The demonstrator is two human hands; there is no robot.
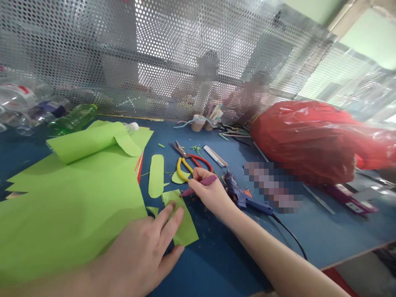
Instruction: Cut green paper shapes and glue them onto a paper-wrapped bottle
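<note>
My left hand [145,239] lies with its fingers spread, the fingertips pressing a small green paper piece [187,229] against the blue table. My right hand [210,192] is closed around a purple pen [208,180], whose tip meets the top part of that paper. Just beyond, scissors [185,154] with yellow and red handles lie with their blades slightly apart. A rounded green paper strip [156,176] rests to the left of them, and a smaller green cutout [180,177] lies partly under the yellow handle.
Large green sheets [77,206] cover the table's left side, with a green paper roll [89,142] on top. A blue glue gun [236,192] lies right of my right hand. Plastic bottles [72,119], cups of sticks [198,123] and a red bag [309,140] stand along a perforated metal screen [117,53].
</note>
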